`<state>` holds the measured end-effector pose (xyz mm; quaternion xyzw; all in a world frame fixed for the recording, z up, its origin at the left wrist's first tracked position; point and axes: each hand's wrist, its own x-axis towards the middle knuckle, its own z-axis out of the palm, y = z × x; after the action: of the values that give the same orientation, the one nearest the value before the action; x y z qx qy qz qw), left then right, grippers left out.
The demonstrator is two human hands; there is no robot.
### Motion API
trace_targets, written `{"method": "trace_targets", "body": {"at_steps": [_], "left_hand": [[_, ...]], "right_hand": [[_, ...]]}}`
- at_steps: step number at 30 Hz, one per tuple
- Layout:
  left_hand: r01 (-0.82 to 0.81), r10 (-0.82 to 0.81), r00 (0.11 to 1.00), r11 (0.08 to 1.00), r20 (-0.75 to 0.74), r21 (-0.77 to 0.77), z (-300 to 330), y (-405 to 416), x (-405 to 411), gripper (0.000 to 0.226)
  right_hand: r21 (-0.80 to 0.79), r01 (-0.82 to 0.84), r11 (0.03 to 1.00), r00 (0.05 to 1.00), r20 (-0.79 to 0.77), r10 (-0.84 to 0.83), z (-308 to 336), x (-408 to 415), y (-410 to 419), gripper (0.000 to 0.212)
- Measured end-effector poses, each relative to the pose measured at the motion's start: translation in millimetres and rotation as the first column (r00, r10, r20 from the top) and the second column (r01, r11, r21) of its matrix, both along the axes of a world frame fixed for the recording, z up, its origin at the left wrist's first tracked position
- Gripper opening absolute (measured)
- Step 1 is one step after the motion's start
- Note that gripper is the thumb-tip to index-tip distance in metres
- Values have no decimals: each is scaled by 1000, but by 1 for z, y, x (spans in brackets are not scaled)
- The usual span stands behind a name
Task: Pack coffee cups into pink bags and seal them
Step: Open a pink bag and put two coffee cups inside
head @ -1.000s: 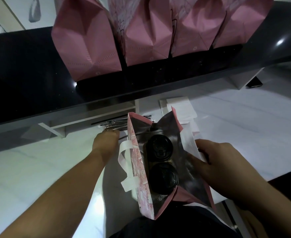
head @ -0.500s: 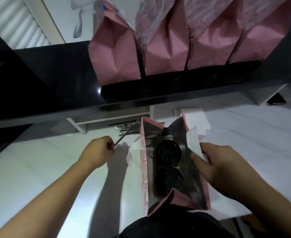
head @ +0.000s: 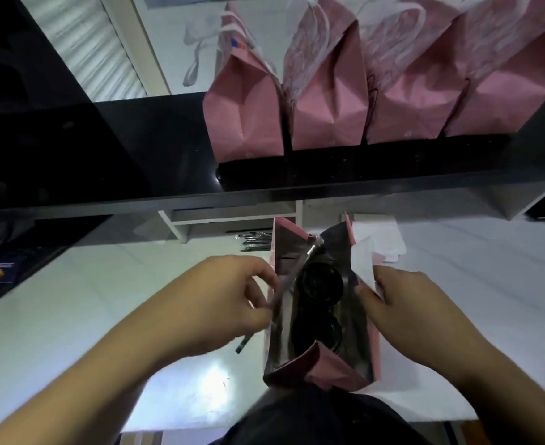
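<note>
Since the bag (head: 321, 316) is thin, floppy foil-lined paper, we handle it by the rim only. It stands open on the counter (head: 72, 316) at 6 o'clock, two lidded cups (head: 321, 284) upright inside. Our left hand (head: 219, 300) pinches a wrapped straw (head: 292, 274) over the 9 o'clock rim; right hand (head: 406, 303) pinches the 3 o'clock wall. Cups look top-heavy, likely spillable.

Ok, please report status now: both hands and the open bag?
Left hand pinches wrapped straw over open pink bag. Right hand holds bag's right rim. Two lidded cups inside. Nothing blocking.
</note>
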<state>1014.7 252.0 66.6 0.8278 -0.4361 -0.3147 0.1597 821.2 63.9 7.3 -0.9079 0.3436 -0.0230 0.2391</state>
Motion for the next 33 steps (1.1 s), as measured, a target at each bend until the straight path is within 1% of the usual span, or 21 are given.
{"method": "trace_targets", "body": {"at_steps": [3, 5, 8, 11, 15, 19, 21, 23, 25, 27, 29, 31, 33], "left_hand": [[66, -73, 995, 992, 68, 103, -6, -23, -15, 31], [67, -84, 988, 990, 129, 128, -15, -39, -20, 28], [55, -95, 960, 986, 262, 155, -28, -56, -26, 22], [43, -94, 939, 986, 331, 159, -39, -61, -31, 16], [24, -52, 922, 997, 383, 77, -43, -63, -24, 12], [-33, 71, 912, 994, 403, -101, -45, -72, -2, 7], [17, 70, 898, 981, 434, -195, -50, -79, 10, 14], [139, 0, 868, 960, 496, -243, -59, -87, 19, 26], [222, -65, 841, 947, 537, -233, -67, -94, 25, 40], [215, -81, 835, 959, 545, -186, -73, -100, 30, 49], [197, -83, 822, 970, 563, -144, -77, -103, 36, 44], [198, -93, 798, 974, 595, -114, -77, -103, 41, 27], [213, -117, 775, 973, 621, -83, -75, -102, 44, 20]], "right_hand": [[0, -10, 1000, 1000, -2, 10, 2, -1, 0, 48], [1, -20, 1000, 1000, -16, 20, 3, -1, 0, 47], [9, -38, 999, 999, -8, 39, 4, -1, 3, 48], [11, -60, 998, 998, 9, 60, 3, -2, 4, 47], [18, -55, 998, 998, 31, 54, 0, -4, 5, 33], [3, -22, 1000, 999, 29, 22, -2, -6, 7, 30], [2, -9, 1000, 1000, 18, 9, -3, -7, 8, 30], [16, 7, 1000, 1000, 7, -7, -3, -9, 11, 36], [44, 20, 999, 1000, 3, -20, -2, -10, 14, 45], [81, 32, 996, 999, 7, -33, 0, -12, 17, 47], [101, 33, 994, 999, -4, -33, 2, -13, 19, 34], [75, 37, 997, 999, -17, -35, 3, -13, 17, 16], [44, 53, 998, 999, -10, -53, 3, -13, 13, 10]]}}
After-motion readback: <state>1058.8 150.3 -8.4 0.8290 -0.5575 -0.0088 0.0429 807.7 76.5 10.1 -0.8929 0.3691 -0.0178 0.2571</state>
